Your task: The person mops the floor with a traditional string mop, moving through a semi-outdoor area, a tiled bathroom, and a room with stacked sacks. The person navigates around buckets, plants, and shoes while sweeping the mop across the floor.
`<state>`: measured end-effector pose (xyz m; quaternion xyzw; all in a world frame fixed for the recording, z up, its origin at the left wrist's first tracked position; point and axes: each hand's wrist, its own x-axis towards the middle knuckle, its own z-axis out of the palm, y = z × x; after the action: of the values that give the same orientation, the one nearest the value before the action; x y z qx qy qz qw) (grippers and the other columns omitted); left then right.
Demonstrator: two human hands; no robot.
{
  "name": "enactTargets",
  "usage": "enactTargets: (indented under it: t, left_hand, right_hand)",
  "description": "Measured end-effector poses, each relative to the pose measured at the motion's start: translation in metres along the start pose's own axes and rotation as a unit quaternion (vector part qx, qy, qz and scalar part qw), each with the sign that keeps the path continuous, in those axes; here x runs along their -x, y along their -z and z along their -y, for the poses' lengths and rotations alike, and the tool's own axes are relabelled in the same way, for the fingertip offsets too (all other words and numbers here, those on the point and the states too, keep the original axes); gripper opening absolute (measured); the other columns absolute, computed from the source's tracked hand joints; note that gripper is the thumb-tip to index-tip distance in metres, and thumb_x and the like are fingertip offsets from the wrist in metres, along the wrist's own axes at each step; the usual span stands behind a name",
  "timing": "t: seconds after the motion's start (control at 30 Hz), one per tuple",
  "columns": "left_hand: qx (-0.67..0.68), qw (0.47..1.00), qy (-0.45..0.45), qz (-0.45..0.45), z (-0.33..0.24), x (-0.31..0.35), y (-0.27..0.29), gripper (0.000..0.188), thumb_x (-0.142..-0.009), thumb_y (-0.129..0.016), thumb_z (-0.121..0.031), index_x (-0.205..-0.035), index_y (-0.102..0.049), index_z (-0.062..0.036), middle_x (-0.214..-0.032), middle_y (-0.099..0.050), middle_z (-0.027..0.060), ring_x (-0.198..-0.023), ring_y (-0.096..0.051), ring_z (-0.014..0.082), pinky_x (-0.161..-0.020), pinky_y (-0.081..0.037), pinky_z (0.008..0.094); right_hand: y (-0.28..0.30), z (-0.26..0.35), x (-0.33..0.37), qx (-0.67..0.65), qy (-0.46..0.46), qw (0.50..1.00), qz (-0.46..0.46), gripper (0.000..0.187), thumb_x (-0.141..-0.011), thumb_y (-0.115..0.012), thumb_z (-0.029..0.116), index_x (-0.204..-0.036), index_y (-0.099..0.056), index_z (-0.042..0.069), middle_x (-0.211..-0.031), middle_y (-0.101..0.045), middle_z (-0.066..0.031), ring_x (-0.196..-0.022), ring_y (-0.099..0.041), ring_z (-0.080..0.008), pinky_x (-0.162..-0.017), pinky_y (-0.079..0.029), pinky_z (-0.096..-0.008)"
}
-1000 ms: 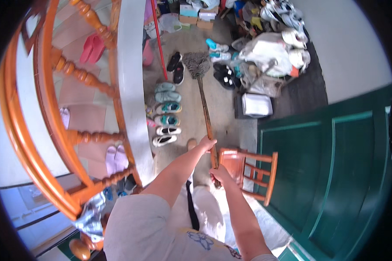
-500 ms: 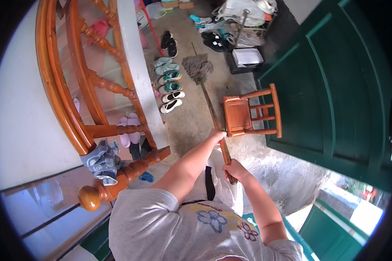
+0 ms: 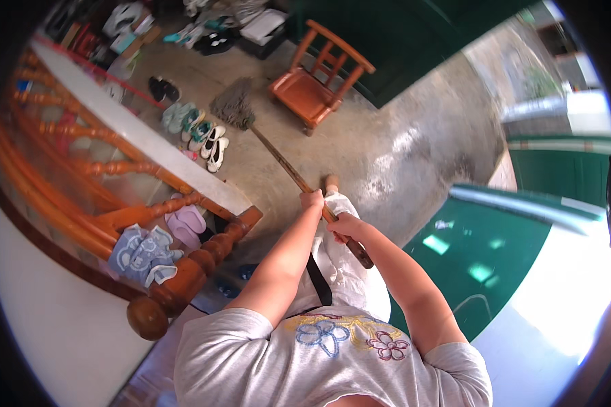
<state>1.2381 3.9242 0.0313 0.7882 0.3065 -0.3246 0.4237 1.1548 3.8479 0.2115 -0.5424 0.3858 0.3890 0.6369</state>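
Note:
A mop [image 3: 278, 154] with a long wooden handle slants from my body toward the far left. Its grey string head [image 3: 233, 106] lies on the concrete floor, between the row of shoes and the wooden chair. My left hand [image 3: 312, 199] is wrapped round the handle in front of my legs. Closer to me, my right hand [image 3: 346, 226] grips the same handle near its end, which sticks out past the fist.
A small wooden chair [image 3: 307, 89] stands by the dark green door [image 3: 387, 47]. Several shoes [image 3: 214, 145] line the white stair edge at left. The wooden banister [image 3: 210, 252] has a patterned cloth [image 3: 142, 254] draped on it. Another green door panel [image 3: 478, 254] is at right.
My view has turned to the right, so chair, shoes and banister appear rotated. The mop head now lies nearer the chair's front side. Both hands keep their hold on the handle.

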Motion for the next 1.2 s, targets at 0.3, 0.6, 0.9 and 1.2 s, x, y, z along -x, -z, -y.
enactTargets:
  t: [0.3,0.6,0.9,1.2]
  left_hand:
    - [-0.148,0.935,0.102,0.306,0.137,0.117,0.016,0.028,-0.072,-0.056,-0.019,-0.092,-0.047,-0.0012,-0.079,-0.053,0.0121,-0.060,-0.057,0.0232,-0.051,-0.052,0.0361]
    - [-0.304,0.850,0.177,0.392,0.269,0.189,0.025,0.029,-0.076,-0.053,-0.017,-0.097,-0.042,0.0007,-0.088,-0.049,0.0150,-0.078,-0.055,0.0290,-0.069,-0.052,0.0473]
    - [-0.637,0.616,0.075,0.457,0.357,0.288,0.007,0.026,-0.083,-0.049,-0.028,-0.093,-0.053,-0.0052,-0.082,-0.058,0.0082,-0.071,-0.060,0.0183,-0.055,-0.054,0.0315]
    - [-0.790,0.389,0.026,0.474,0.390,0.274,-0.017,0.019,-0.080,-0.053,-0.031,-0.078,-0.051,-0.0121,-0.069,-0.051,0.0023,-0.064,-0.053,0.0180,-0.059,-0.049,0.0346]
  right_hand:
    - [-0.037,-0.207,0.097,-0.077,0.015,0.995,-0.062,0.015,-0.071,-0.055,0.009,-0.075,-0.051,-0.005,-0.055,-0.051,-0.0086,-0.043,-0.052,-0.0168,-0.039,-0.042,-0.0283]
    - [-0.145,-0.368,0.185,-0.238,0.007,0.954,-0.180,0.021,-0.069,-0.058,0.009,-0.083,-0.052,-0.007,-0.060,-0.054,-0.0109,-0.044,-0.054,-0.0172,-0.038,-0.043,-0.0300]
    - [-0.250,-0.457,0.231,-0.479,-0.021,0.836,-0.267,0.016,-0.069,-0.058,0.008,-0.075,-0.054,-0.006,-0.054,-0.053,-0.0095,-0.041,-0.052,-0.0162,-0.037,-0.041,-0.0295]
    - [-0.309,-0.420,0.219,-0.702,-0.005,0.622,-0.346,0.018,-0.070,-0.058,0.009,-0.067,-0.055,-0.008,-0.053,-0.053,-0.0108,-0.039,-0.050,-0.0164,-0.035,-0.040,-0.0298]
